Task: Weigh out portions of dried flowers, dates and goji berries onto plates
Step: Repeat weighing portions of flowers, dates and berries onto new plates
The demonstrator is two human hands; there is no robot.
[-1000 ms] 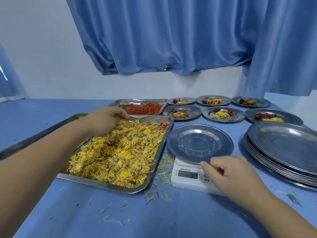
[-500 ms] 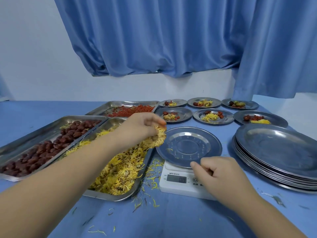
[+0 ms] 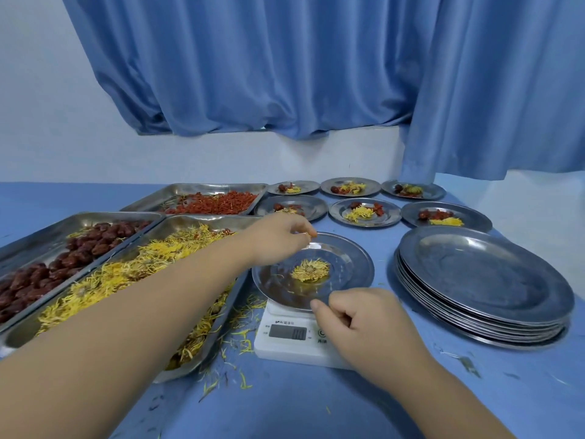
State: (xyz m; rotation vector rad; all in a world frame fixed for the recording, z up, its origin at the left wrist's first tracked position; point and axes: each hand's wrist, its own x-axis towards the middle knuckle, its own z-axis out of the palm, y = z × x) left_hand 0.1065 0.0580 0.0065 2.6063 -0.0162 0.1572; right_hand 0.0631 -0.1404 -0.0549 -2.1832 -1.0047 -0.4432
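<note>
— Where are the dried flowers (image 3: 310, 270)?
— 1 small heap sits mid-plate (image 3: 354, 264), on the scale (image 3: 285, 346). My left hand (image 3: 278, 237) hovers over the plate's far-left rim, fingers (image 3: 304, 238) pinched, seemingly on a few strands.
— And the right?
— My right hand (image 3: 367, 327) rests over the scale, fingers curled, holding nothing.

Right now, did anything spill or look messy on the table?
Yes. Loose yellow petals lie scattered on the blue table between the flower tray and the scale, outside any dish. A few also lie among the dates in their tray.
</note>
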